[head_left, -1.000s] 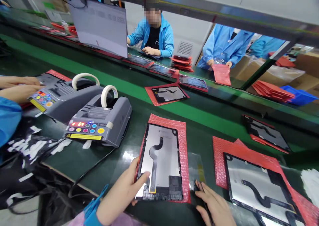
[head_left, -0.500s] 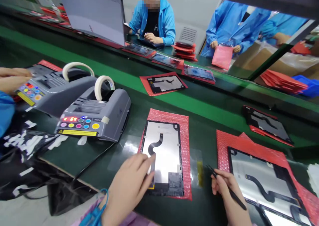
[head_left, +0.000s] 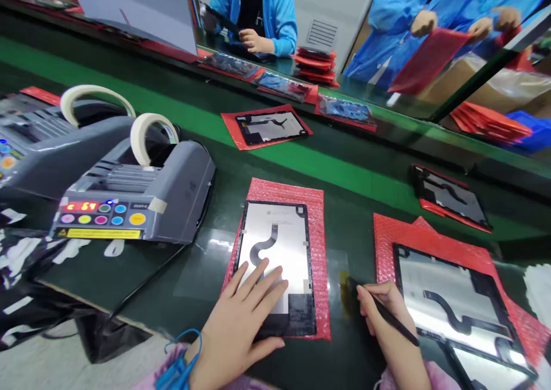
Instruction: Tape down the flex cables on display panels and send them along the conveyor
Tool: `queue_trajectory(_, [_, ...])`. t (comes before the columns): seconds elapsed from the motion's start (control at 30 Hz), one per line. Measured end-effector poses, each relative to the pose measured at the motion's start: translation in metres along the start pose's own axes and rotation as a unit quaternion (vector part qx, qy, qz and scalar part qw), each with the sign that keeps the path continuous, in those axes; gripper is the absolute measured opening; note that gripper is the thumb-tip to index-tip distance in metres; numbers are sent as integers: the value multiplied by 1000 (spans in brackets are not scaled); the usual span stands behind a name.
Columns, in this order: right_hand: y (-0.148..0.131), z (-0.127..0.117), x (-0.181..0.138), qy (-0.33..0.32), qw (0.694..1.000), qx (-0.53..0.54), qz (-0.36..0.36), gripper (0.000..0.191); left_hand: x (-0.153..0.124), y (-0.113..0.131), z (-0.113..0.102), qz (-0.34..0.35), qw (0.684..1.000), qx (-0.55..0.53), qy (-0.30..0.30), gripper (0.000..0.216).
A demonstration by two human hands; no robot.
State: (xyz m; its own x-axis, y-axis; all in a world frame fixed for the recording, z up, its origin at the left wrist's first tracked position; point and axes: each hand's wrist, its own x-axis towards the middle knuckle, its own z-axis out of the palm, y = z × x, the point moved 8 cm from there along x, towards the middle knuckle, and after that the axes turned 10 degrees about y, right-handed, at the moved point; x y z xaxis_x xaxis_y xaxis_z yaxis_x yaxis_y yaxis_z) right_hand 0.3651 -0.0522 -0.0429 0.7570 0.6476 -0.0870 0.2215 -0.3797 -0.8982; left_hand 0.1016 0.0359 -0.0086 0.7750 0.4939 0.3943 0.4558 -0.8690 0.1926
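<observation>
My left hand (head_left: 247, 315) lies spread over the lower left part of a tablet screen panel (head_left: 290, 258), with a blue strap at the wrist. The panel is silver-backed with a black edge, and a dark curved flex cable (head_left: 263, 245) runs down it to under my fingers. It rests on a red bubble-wrap bag (head_left: 318, 223). My right hand (head_left: 383, 312) is closed round black tweezers (head_left: 394, 321), their tips at a yellow tape piece (head_left: 345, 292) on the green mat. Right of that hand, a second panel (head_left: 430, 275) lies on red bubble wrap.
Tape dispensers stand at the left, the nearer dispenser (head_left: 138, 195) with a lit display. Another panel (head_left: 271, 127) lies on red wrap towards the back, and one more panel (head_left: 451, 198) at the right. Co-workers in blue coats (head_left: 275, 11) are across the bench.
My left hand has opened from bent fingers to a flat spread on the panel. The tweezers have moved left to the yellow tape. The camera view has shifted, and a co-worker's hand at the left has left view.
</observation>
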Motion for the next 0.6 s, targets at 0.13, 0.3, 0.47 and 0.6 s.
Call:
queue_trajectory(0.13, [1,0,-1,-8,1000,-15,-15,36,2,2,-2,11,1000,22,18,75])
queue_trajectory(0.3, [-3,3,1,-30,999,-18,-18,36,1,1,-1,3,1000,4,16,74])
queue_trajectory(0.47, [-10,10,5,-34,999,18,2,43,-1,0,0,2,1000,-6,14,78])
queue_trajectory(0.6, [-15,6,6,-18,996,84,-37,38,1,3,5,-16,999,-23,22,76])
